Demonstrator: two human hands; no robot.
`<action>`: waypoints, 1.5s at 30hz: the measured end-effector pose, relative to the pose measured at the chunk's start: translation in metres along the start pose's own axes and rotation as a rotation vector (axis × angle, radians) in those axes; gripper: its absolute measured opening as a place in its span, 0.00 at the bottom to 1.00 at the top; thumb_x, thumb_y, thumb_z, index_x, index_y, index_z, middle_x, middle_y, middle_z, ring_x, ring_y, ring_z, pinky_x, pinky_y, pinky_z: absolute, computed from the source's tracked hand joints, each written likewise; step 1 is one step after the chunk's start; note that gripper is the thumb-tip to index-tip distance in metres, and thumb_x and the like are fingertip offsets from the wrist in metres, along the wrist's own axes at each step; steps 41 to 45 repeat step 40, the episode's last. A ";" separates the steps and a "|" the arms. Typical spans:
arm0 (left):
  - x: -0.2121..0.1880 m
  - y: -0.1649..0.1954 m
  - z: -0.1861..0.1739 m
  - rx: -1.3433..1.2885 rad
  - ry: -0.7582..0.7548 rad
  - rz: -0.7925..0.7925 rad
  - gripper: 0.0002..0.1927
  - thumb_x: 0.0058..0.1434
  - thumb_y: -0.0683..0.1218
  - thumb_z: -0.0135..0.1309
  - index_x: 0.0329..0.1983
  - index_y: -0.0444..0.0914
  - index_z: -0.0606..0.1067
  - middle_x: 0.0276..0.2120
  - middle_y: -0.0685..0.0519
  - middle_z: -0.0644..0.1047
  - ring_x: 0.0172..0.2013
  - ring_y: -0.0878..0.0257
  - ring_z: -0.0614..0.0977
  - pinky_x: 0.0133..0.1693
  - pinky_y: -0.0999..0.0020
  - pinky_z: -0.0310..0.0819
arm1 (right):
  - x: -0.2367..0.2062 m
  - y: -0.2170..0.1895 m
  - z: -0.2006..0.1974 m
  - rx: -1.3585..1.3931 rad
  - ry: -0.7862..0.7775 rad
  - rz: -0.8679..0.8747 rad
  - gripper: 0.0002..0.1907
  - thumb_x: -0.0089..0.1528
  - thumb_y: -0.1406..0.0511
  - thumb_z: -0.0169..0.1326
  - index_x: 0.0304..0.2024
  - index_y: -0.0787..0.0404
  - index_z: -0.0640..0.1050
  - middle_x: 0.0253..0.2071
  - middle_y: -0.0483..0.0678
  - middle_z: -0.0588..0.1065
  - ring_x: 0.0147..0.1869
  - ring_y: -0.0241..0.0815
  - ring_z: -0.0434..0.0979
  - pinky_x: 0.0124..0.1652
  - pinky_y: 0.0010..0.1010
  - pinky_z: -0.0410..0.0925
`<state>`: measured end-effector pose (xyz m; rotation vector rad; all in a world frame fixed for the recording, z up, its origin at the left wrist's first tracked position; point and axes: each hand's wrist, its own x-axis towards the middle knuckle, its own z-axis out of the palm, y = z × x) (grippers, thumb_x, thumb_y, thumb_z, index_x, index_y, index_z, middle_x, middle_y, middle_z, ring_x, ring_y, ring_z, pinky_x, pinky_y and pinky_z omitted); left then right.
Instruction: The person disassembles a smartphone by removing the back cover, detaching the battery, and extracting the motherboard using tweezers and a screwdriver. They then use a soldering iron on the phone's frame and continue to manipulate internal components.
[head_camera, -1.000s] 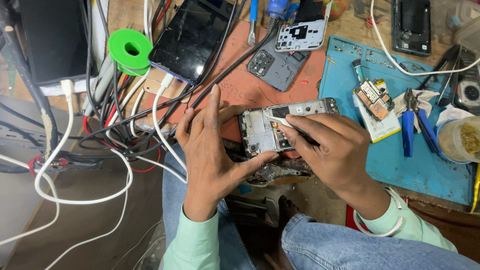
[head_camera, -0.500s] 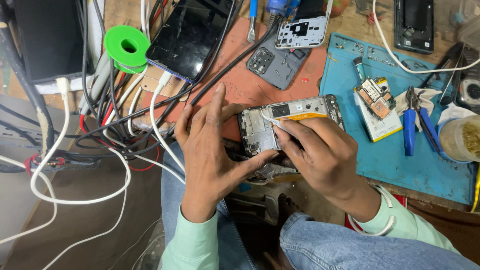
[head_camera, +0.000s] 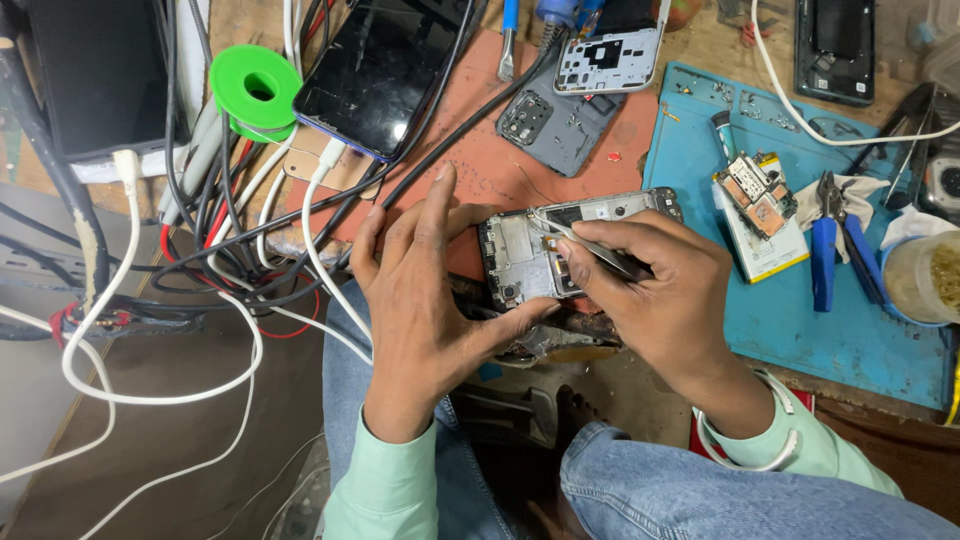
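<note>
1. The opened phone frame (head_camera: 545, 250) lies face up on the orange mat (head_camera: 470, 170), with its far end just short of the blue mat (head_camera: 860, 330). All positions below are given from this frame.
2. The left hand (head_camera: 425, 290) rests against the frame's near-left end. Its fingers are spread and raised above the orange mat, and the thumb presses the frame's lower edge, so the hand steadies the frame rather than closing round it.
3. The right hand (head_camera: 665, 290) lies over the frame's right half. Its fingers are pinched shut on metal tweezers (head_camera: 585, 243), whose tips point left into the frame's interior near its upper edge.
4. Beyond the frame, further up the orange mat, lies a grey back cover (head_camera: 560, 125), with a white inner frame (head_camera: 608, 60) just above it.
5. Up and to the left of the frame sit a dark phone screen (head_camera: 385, 75) and a green spool (head_camera: 257, 90).
6. To the left of the frame, white and black cables (head_camera: 200, 290) lie tangled.
7. To the right of the frame, on the blue mat, lie a circuit board (head_camera: 755, 190) and blue-handled pliers (head_camera: 835, 245), well apart from the frame.
</note>
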<state>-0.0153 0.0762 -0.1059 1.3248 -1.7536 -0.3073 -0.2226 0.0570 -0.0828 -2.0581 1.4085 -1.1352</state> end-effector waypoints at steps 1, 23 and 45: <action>0.000 0.000 -0.001 -0.002 -0.002 -0.002 0.64 0.47 0.66 0.73 0.77 0.34 0.53 0.54 0.54 0.80 0.62 0.55 0.75 0.72 0.47 0.44 | 0.000 0.000 0.000 -0.002 -0.005 0.005 0.12 0.61 0.71 0.67 0.47 0.67 0.83 0.38 0.48 0.80 0.37 0.31 0.79 0.34 0.21 0.70; -0.001 0.000 -0.002 0.023 -0.009 -0.007 0.60 0.49 0.66 0.72 0.76 0.34 0.55 0.54 0.53 0.80 0.62 0.54 0.74 0.73 0.46 0.42 | -0.003 -0.008 0.006 -0.200 0.029 -0.183 0.12 0.61 0.71 0.68 0.46 0.67 0.82 0.38 0.50 0.78 0.39 0.42 0.81 0.37 0.30 0.72; -0.001 -0.002 -0.004 0.011 -0.012 -0.019 0.61 0.50 0.67 0.71 0.76 0.33 0.55 0.54 0.54 0.80 0.63 0.55 0.74 0.73 0.45 0.39 | 0.001 -0.007 0.004 -0.080 -0.014 -0.044 0.12 0.60 0.72 0.68 0.46 0.67 0.83 0.35 0.48 0.78 0.34 0.34 0.77 0.33 0.26 0.69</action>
